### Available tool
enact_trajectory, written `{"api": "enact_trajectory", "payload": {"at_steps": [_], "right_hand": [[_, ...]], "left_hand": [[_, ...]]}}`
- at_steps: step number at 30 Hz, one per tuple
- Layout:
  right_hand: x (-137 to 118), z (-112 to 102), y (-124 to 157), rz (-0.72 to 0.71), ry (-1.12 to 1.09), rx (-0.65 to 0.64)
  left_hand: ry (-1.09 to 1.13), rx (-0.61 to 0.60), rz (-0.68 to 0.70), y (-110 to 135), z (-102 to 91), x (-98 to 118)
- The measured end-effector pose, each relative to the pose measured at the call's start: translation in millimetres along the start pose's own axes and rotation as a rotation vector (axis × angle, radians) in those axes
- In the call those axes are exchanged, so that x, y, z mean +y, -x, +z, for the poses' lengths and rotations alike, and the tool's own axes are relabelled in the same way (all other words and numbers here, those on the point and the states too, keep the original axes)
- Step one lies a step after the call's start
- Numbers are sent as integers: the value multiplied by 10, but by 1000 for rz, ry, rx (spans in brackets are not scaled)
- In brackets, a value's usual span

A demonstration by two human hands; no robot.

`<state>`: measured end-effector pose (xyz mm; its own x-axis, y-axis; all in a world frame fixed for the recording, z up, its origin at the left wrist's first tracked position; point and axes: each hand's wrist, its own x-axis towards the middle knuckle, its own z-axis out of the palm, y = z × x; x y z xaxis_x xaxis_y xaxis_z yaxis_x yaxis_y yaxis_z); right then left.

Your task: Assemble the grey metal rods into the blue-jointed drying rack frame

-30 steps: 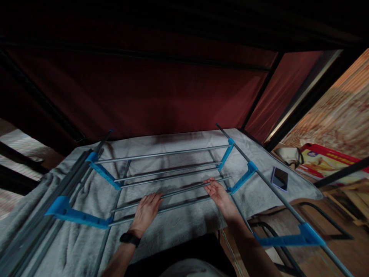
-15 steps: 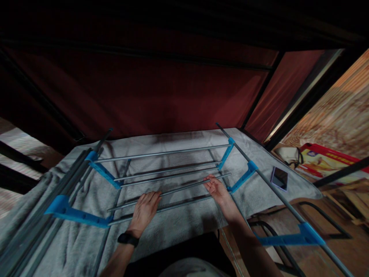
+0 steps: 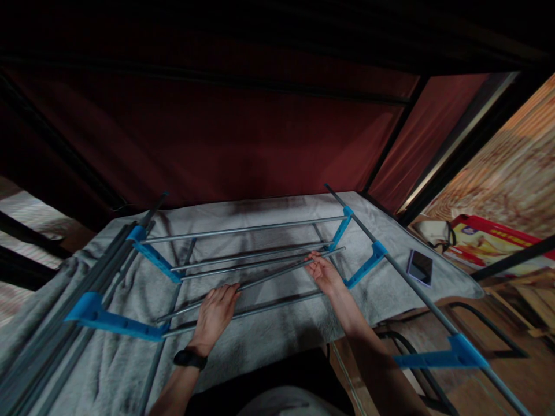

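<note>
- One thin rod (image 3: 271,275) spans both my hands, slanting above the near half of the rack (image 3: 247,229); its left end comes by the rack's near left bracket (image 3: 117,325), its right end up toward the far right corner of the rack, and neither end looks seated.
- My left fingers (image 3: 229,290) are wrapped over the rod left of its middle; my right fingers (image 3: 318,263), palm turned up, pinch it short of the right end.
- I judge it light and stiff, probably hollow metal: it should swing as one piece, so a small tilt at one hand shifts the far end a lot.
- Its smooth round skin may slip or roll in a loose pinch. It seems hardy, though thin tube could dent if forced.
- I would hold it as now, two points well apart, both ends left bare.
- My left thumb is hidden, and my right hand covers part of the rack's front bar (image 3: 277,306).
- My right forearm (image 3: 368,341) runs over the rack's right side, hiding some of it; the lower right pole is cut off.
- I cannot tell how high the rod sits over the rack, nor what lies under the blanket (image 3: 269,208) beneath it.
</note>
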<state>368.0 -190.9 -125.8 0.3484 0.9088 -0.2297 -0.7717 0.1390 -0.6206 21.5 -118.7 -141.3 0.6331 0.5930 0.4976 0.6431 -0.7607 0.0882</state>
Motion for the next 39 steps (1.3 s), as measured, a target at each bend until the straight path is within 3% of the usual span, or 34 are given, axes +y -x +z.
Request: {"api": "enact_trajectory", "payload": {"at_steps": [7,28,39], "right_hand": [[-51,100,-12,-14,27,32],[-29,77,22,35,-11,43],[-62,69,-94,29,7,23]], "left_hand": [[3,24,-2,-25,-9,6],[22,52,-11,-32,-37,30],[19,64,-18,-76,-67,56]]}}
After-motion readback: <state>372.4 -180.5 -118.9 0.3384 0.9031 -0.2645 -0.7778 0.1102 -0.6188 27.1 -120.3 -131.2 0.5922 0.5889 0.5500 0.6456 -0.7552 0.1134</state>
